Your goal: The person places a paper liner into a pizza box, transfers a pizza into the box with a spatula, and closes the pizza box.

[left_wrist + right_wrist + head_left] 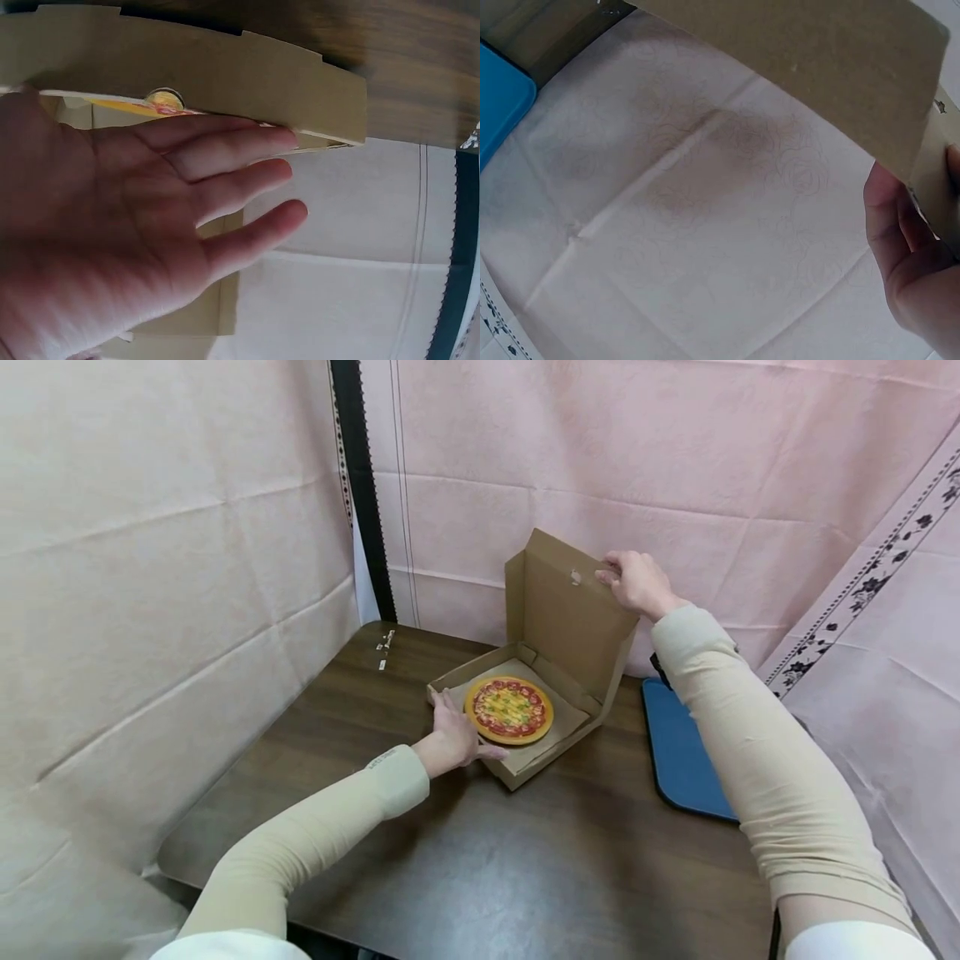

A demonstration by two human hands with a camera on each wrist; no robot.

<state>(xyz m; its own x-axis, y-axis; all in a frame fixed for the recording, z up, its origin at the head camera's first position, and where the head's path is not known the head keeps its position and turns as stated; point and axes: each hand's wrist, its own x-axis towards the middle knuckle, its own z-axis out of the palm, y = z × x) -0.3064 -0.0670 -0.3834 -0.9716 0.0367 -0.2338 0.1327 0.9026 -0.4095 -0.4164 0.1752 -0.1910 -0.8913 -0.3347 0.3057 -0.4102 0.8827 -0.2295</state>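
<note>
A cardboard pizza box [551, 762] sits on the brown table with its lid [566, 618] raised. Inside lies a round pizza [510, 710] with a yellow crust and red, yellow and green topping. My left hand [455, 733] rests along the near left wall of the box, thumb and fingers spread; in the left wrist view its fingers [236, 146] look nearly straight against the box rim [187, 67]. At the lid's upper right, my right hand [639, 582] pinches the edge. The right wrist view shows that hand [915, 255] with curled fingers at the lid's corner [885, 97].
A blue tray [682, 756] lies on the table [465, 868] to the right of the box, partly behind my right arm. Small white labels [384, 652] are at the table's far left corner. Pink cloth [660, 435] hangs close behind the lid.
</note>
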